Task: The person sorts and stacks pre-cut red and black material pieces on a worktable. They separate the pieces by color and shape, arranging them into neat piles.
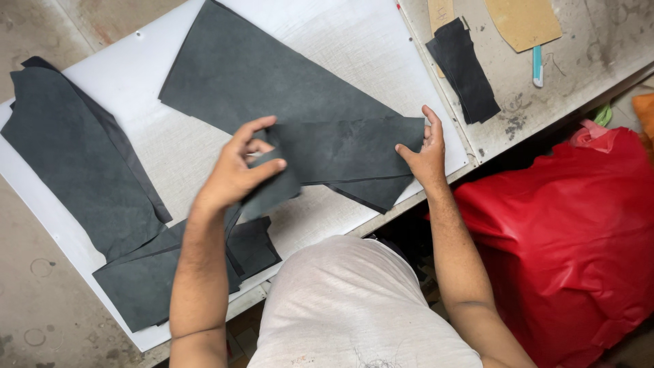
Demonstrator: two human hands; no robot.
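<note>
Setting: Worn grey tabletop (593, 41), stained and scuffed, carrying a white cutting board (354, 41) that fills most of the view.
Person: Seen from above, in a pale shirt, both forearms reaching over the board.
Left hand: The left hand (238, 170) is pinched shut, thumb against fingers, on one end of a dark grey leather piece (340, 146).
Right hand: The right hand (426, 153) grips the opposite end of the same piece, thumb underneath and fingers curled over its edge.
Leather piece: Held stretched between both hands, just above the near edge of the board, overlapping a larger grey sheet (259, 75) lying flat behind it.
Other leather: A long grey hide (75, 157) lies at the board's left end; more offcuts (143, 279) sit beneath the left forearm.
Far corner: Stacked black strips (466, 71), a tan cardboard pattern (524, 24) and a light blue knife (537, 65) rest on the bare tabletop.
Beside the tabletop: A bulging red bag (565, 238) stands to the right, below the edge.
</note>
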